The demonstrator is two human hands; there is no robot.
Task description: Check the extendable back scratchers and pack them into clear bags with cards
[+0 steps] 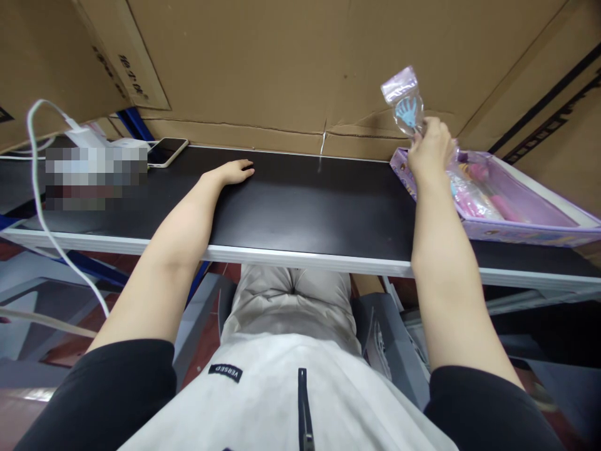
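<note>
My right hand (pixel 431 150) is raised at the right end of the black tabletop (pixel 305 207), pinching a small clear plastic bag (pixel 404 103) with a blue hand-shaped toy inside. It hovers just above the left edge of a purple toy box (pixel 526 210) that holds pink items. My left hand (pixel 235 171) rests on the tabletop near its far edge, palm down, fingers lying loosely flat, holding nothing.
A smartphone (pixel 168 151) lies at the back left beside a white charger (pixel 84 134) whose white cable (pixel 40 207) hangs over the table's front edge. Large cardboard boxes (pixel 282 62) wall the far side. Blue shelf rails and grey bags sit below the table.
</note>
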